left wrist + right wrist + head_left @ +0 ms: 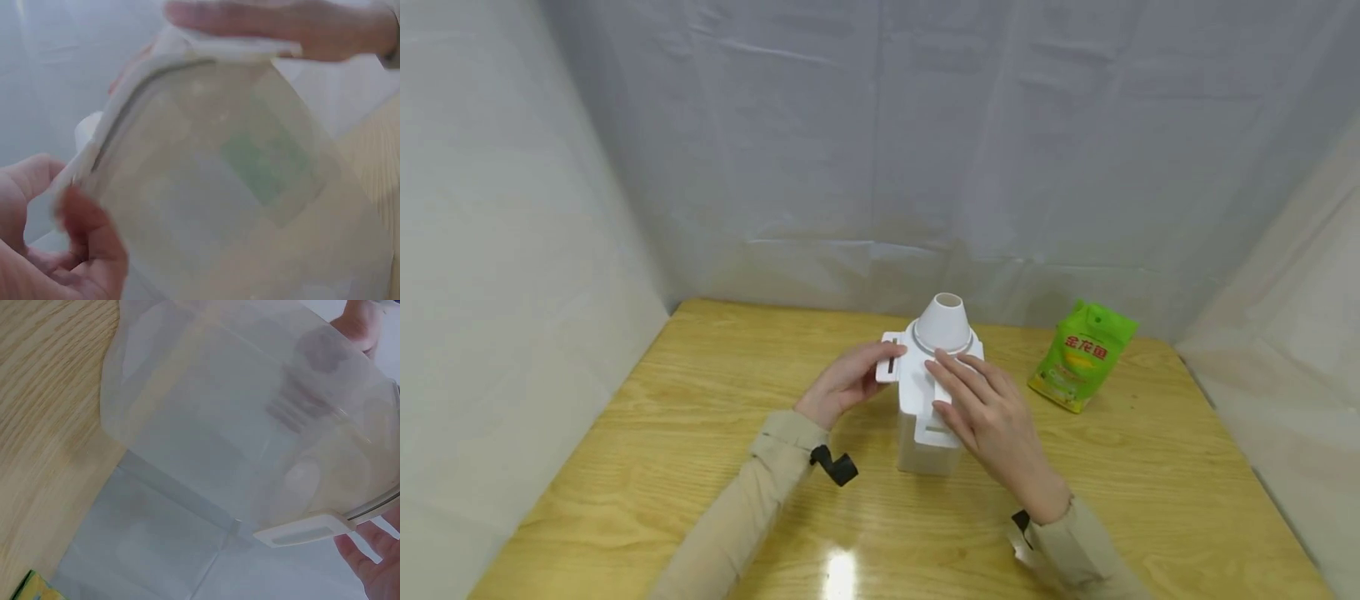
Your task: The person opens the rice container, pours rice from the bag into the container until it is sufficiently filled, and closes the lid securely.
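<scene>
A translucent storage container [927, 457] stands on the table with a white lid [916, 395] on top. From the lid rises a white cone-shaped spout [943, 325], open at its tip. My left hand [848, 379] pinches the slotted latch [888, 367] on the lid's left side, thumb above and fingers below. My right hand [992, 408] lies over the lid's front right part, its fingers fairly straight and touching the top. Another latch [934, 433] hangs at the front edge. In the right wrist view a side latch [303, 531] sticks outward near the right hand's fingertips.
A green and yellow bag [1082, 357] with red lettering stands at the back right of the wooden table [700, 483]. Grey sheeting [790, 150] hangs behind the table and along both sides. Black straps [835, 467] dangle at the wrists.
</scene>
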{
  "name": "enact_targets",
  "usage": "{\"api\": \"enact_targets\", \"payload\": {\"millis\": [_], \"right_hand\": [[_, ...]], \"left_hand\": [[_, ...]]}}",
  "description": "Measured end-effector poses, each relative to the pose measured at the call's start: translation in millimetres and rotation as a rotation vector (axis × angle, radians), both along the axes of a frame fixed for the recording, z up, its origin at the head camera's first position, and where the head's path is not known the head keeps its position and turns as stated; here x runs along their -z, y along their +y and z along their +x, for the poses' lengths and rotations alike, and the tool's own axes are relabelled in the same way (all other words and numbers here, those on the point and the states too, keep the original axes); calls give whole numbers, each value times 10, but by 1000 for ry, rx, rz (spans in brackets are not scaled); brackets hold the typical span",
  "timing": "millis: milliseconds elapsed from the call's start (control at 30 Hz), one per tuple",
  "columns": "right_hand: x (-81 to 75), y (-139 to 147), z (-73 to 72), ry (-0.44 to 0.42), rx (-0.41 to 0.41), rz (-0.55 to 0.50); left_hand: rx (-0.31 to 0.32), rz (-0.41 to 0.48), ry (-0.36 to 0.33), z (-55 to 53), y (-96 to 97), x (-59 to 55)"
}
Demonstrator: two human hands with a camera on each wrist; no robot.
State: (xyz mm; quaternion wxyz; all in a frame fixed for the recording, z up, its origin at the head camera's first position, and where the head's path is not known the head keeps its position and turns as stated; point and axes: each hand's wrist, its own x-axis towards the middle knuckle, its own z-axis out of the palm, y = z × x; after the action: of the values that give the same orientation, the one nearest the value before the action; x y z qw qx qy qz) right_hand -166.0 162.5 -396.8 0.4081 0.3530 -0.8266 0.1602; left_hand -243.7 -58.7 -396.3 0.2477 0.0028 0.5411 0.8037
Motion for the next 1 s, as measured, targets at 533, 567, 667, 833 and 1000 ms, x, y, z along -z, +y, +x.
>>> {"api": "enact_targets", "payload": {"millis": [533, 567, 667, 833, 1000], "right_hand": [[1, 12, -1, -57, 1, 6], [4, 11, -3, -55, -1, 3], [9, 9, -6, -47, -6, -5], [24, 12, -10, -36, -7, -6], [18, 12, -8, -46, 5, 6]], "left_hand": [[-106, -370, 382, 90, -121, -57], [-142, -384, 430, 106, -118, -66], [-239, -434, 589, 175, -104, -86], [-275, -562, 847, 345, -74, -101], [-242, -804, 1119, 489, -46, -102]]}}
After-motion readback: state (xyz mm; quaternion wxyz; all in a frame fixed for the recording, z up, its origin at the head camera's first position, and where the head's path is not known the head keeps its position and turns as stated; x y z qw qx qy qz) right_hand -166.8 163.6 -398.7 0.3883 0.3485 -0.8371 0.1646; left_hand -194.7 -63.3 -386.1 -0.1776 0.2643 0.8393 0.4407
